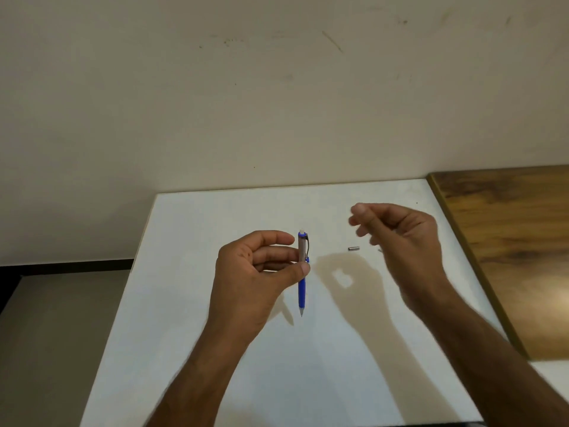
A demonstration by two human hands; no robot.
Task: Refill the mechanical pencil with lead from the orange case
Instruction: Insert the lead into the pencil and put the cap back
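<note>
Two bare hands hover over the white worktop point(215, 349). Our left hand point(255, 272) holds the mechanical pencil point(302, 272) upright, its fingers point(277, 252) and thumb pinching the greyish upper barrel just below the clip — the white eraser end points up and the blue grip and metal tip point down, near the worktop surface. Our right hand point(400, 232) is raised to the right of the pencil, well apart from it, with its fingers loosely curled and the thumb and forefinger drawn close together; the hand is blurred, so we cannot tell whether they pinch anything. Between the two hands a small metal cap point(353, 249) lies on its side on the worktop. A brown wooden surface point(508, 241) adjoins the worktop on the right.
</note>
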